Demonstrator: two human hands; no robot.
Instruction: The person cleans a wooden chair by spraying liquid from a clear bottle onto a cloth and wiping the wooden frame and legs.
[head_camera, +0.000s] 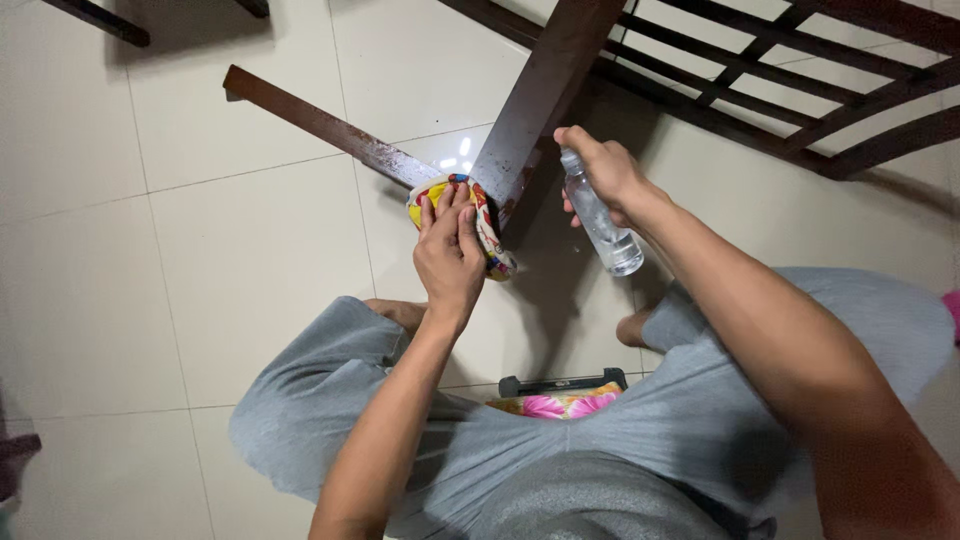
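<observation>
head view: a person in grey shorts crouches over a white tiled floor (150, 250), seen from above. the left hand (450, 255) lies flat, fingers (462, 205) stretched and close together, pressing a bunched patterned cloth (492, 240) of yellow, red and white against the foot of a dark brown wooden furniture leg (540, 95). the cloth sits where that leg meets a long dark wooden rail (320, 125) running up toward the left, and it touches both the wood and the floor. the right hand (598, 170) is closed around the top of a clear plastic spray bottle (603, 225), held tilted with its base lower right, just beside the leg and near the cloth but apart from it; whether a finger rests on the nozzle cannot be told. a glare of light shows on the tile just above the cloth. to the upper right stands a dark slatted wooden frame (780, 90), its bars crossing the corner of the frame. between the knees, low on the floor, lies a flat thing with a dark edge and a pink and yellow floral pattern (565, 400), partly hidden by the shorts.
</observation>
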